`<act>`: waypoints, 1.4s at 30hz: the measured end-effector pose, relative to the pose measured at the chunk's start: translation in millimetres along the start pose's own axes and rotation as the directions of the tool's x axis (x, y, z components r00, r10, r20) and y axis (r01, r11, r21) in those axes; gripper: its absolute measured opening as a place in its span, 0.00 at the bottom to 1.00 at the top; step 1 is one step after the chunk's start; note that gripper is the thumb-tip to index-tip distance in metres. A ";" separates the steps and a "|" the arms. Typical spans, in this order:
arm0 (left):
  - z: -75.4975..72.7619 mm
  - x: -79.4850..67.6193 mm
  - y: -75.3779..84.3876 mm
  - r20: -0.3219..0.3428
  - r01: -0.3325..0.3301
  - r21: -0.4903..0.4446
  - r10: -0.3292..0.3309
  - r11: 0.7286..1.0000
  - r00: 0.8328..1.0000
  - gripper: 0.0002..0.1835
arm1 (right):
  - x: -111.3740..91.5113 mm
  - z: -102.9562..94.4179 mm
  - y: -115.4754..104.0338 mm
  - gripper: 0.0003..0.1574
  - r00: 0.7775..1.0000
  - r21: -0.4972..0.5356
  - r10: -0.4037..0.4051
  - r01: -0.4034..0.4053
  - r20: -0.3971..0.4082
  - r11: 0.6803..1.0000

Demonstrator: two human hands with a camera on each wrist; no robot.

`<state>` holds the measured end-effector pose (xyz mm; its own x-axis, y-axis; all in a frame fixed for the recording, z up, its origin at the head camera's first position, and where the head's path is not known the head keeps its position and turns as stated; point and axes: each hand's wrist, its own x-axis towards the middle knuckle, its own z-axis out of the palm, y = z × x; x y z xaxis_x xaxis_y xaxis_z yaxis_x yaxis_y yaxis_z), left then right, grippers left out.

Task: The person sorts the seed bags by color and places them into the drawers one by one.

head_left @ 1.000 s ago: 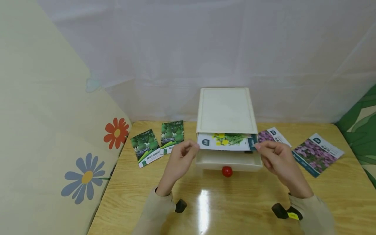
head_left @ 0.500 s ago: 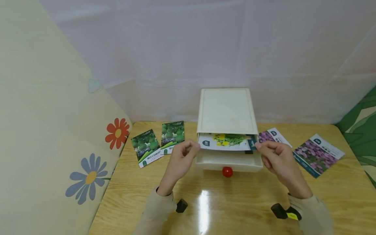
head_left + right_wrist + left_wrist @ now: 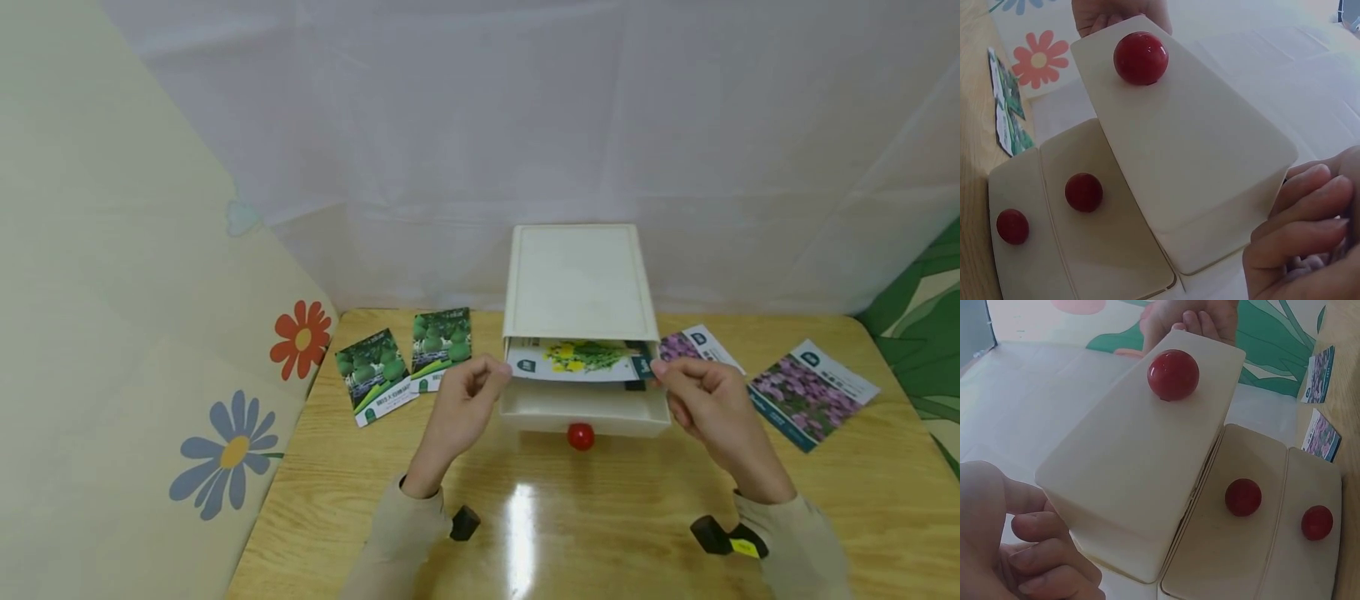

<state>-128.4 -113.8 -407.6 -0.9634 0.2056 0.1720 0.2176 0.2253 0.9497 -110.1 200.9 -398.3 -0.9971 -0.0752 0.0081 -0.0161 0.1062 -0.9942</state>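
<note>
A seed packet (image 3: 577, 361) with yellow flowers lies in the top of a pulled-out drawer (image 3: 585, 408). Its far part is hidden under the top of the white drawer unit (image 3: 577, 279). My left hand (image 3: 461, 408) pinches the packet's left edge between thumb and forefinger. At the opposite edge, my right hand (image 3: 708, 408) pinches its dark corner. Both wrist views look at the drawer's front and its red knob (image 3: 1173, 375). There the left hand (image 3: 1029, 544) and the right hand (image 3: 1310, 231) show curled fingers beside the drawer's walls, and the packet is out of sight.
Two green gourd packets (image 3: 372, 375) lie on the wooden table (image 3: 600, 517) left of the unit. Two purple-flower packets (image 3: 810, 396) lie to its right. Below the pulled-out drawer are two closed drawers with red knobs (image 3: 1243, 497). A pale cloth (image 3: 480, 150) hangs behind.
</note>
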 end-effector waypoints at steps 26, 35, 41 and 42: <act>-3.1 -7.6 -2.0 -0.022 0.024 -0.003 -0.024 1.000 0.999 0.17 | -7.4 -1.0 1.8 0.27 1.000 -0.039 -0.004 0.003 -0.027 0.999; -4.1 -8.8 -8.7 -0.005 -0.011 -0.054 0.011 0.998 1.000 0.17 | -18.6 0.8 6.4 0.16 0.986 -0.103 -0.159 0.153 -0.057 0.983; -5.4 -7.2 -10.9 0.000 -0.071 -0.095 0.071 0.993 0.997 0.16 | -27.7 6.6 8.8 0.07 0.940 -0.133 -0.314 0.297 -0.137 0.946; -5.5 -6.8 -10.6 0.001 -0.075 -0.099 0.075 0.992 0.997 0.16 | -28.9 8.3 9.5 0.06 0.924 -0.140 -0.350 0.330 -0.155 0.933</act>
<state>-125.0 -122.8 -417.4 -0.9441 0.2228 0.2428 0.2727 0.1142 0.9553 -80.9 195.9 -408.9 -0.9270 0.0473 0.3721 -0.3546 0.2134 -0.9104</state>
